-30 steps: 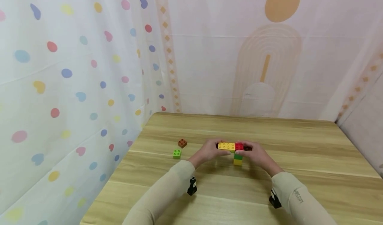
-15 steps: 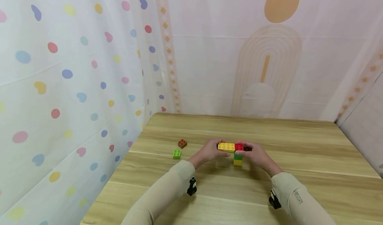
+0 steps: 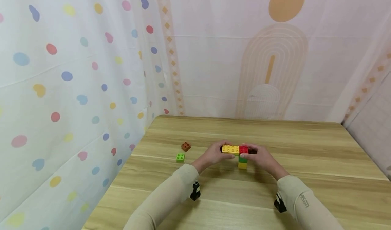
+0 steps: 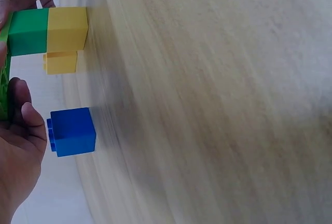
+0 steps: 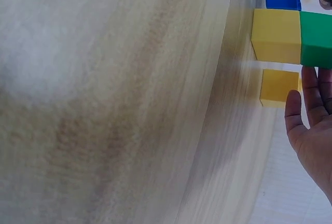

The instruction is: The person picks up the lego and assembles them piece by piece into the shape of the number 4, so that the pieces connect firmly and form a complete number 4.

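A yellow building brick [image 3: 230, 149] and a red brick [image 3: 243, 149] sit side by side on top of a small stack. Below the red one come a green brick [image 3: 243, 159] and, at the bottom on the table, another yellow brick [image 3: 242, 165]. My left hand [image 3: 217, 152] grips the long yellow brick's left end, thumb in front and fingers behind. A light green piece [image 4: 4, 92] lies under that end in the left wrist view. My right hand [image 3: 259, 156] pinches the red brick from the right; its farther fingers are partly hidden.
A brown brick [image 3: 186, 146] and a lime green brick [image 3: 180, 157] lie on the wooden table [image 3: 290, 138] to the left. Beyond the stack stand a blue brick [image 4: 74, 132] and a separate yellow brick [image 5: 279, 86]. Patterned curtains [image 3: 207, 70] hang behind the table.
Both hands stay on the stack with almost no movement. The head view shifts very slightly; the bricks keep their arrangement.
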Demonstrator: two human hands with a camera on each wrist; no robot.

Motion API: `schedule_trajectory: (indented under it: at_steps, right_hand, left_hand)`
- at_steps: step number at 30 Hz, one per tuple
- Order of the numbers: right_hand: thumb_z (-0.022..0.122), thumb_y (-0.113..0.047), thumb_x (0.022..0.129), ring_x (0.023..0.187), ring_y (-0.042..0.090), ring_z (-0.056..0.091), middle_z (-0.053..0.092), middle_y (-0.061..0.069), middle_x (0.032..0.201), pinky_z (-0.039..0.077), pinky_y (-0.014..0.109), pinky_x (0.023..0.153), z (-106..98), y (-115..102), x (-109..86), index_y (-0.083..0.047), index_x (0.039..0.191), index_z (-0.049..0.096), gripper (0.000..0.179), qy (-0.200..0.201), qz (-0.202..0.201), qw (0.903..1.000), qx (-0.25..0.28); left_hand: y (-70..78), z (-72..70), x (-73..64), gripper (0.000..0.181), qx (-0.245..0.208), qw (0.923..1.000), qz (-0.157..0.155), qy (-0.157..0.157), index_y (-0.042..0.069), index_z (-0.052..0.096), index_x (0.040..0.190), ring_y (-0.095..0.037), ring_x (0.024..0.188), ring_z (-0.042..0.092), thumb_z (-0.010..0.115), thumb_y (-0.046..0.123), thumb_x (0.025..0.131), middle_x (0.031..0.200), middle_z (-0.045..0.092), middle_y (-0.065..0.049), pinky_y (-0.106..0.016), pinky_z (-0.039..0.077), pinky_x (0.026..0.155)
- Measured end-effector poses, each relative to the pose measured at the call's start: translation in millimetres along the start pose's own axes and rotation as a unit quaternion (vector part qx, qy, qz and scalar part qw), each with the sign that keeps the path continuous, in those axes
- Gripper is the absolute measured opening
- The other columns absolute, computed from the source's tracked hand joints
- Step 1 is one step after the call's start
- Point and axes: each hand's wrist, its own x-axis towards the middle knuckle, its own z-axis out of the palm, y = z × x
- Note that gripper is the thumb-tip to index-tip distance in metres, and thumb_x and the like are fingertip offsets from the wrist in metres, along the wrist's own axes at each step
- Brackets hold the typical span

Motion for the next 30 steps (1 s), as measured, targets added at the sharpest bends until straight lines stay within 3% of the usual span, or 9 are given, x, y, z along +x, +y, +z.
schedule_trajectory:
  at_steps: [5, 9, 12, 16, 21, 30]
  right_hand:
    - [0.075, -0.036, 0.089, 0.100, 0.022, 0.058, 0.065, 0.011, 0.118, 0.049, 0.034, 0.082, -2.7, -0.5, -0.2, -0.004, 0.135, 0.060, 0.058, -0.010, -0.005, 0.9999, 0.004]
    - [0.065, -0.037, 0.097, 0.111, 0.028, 0.057, 0.060, 0.017, 0.128, 0.047, 0.044, 0.093, -12.5, -3.2, -2.2, -0.001, 0.141, 0.052, 0.058, -0.028, -0.023, 0.9990, 0.025]
    - [0.053, -0.037, 0.103, 0.121, 0.036, 0.053, 0.052, 0.024, 0.138, 0.043, 0.051, 0.100, -26.0, -3.8, -3.0, 0.000, 0.145, 0.046, 0.057, -0.009, -0.033, 0.9978, 0.057]
    - [0.048, -0.039, 0.105, 0.123, 0.037, 0.052, 0.047, 0.028, 0.142, 0.044, 0.050, 0.100, -43.6, -1.5, -3.9, 0.001, 0.146, 0.045, 0.056, 0.040, -0.029, 0.9960, 0.075]
    - [0.051, -0.038, 0.104, 0.124, 0.034, 0.052, 0.049, 0.027, 0.141, 0.045, 0.048, 0.099, -52.3, 4.5, -0.5, 0.001, 0.145, 0.046, 0.057, 0.059, -0.017, 0.9965, 0.057]
    - [0.062, -0.023, 0.100, 0.125, 0.041, 0.049, 0.050, 0.026, 0.140, 0.041, 0.054, 0.101, -43.4, 17.4, 11.8, 0.005, 0.144, 0.046, 0.054, 0.030, -0.004, 0.9990, -0.031]
  left_hand:
    - [1.3, -1.8, 0.4, 0.039, 0.017, 0.9999, 0.002, -0.005, 0.019, 0.066, 0.123, -0.014, 0.089, 0.059, 0.078, 0.028, 0.087, 0.101, 0.065, 0.003, -0.032, 0.050, 0.075]
    - [1.3, -2.7, 1.6, 0.040, 0.024, 0.9996, -0.006, -0.009, 0.017, 0.067, 0.123, -0.014, 0.088, 0.059, 0.079, 0.029, 0.087, 0.100, 0.065, 0.003, -0.031, 0.049, 0.075]
    - [1.6, -3.4, 2.6, 0.042, 0.022, 0.9997, -0.012, -0.007, 0.016, 0.067, 0.125, -0.014, 0.088, 0.059, 0.079, 0.029, 0.087, 0.100, 0.065, 0.003, -0.030, 0.049, 0.074]
    - [2.5, -5.0, 3.8, 0.045, 0.031, 0.9995, -0.010, -0.005, 0.014, 0.065, 0.128, -0.013, 0.088, 0.059, 0.079, 0.028, 0.087, 0.101, 0.066, 0.003, -0.029, 0.049, 0.074]
    - [2.0, -9.6, 2.7, 0.046, 0.045, 0.9989, -0.012, -0.006, 0.014, 0.065, 0.128, -0.013, 0.088, 0.058, 0.079, 0.030, 0.086, 0.101, 0.066, 0.003, -0.029, 0.049, 0.074]
    - [1.9, -9.7, 3.3, 0.044, 0.054, 0.9984, -0.011, -0.006, 0.014, 0.066, 0.126, -0.011, 0.086, 0.058, 0.079, 0.030, 0.087, 0.100, 0.066, 0.005, -0.029, 0.049, 0.073]
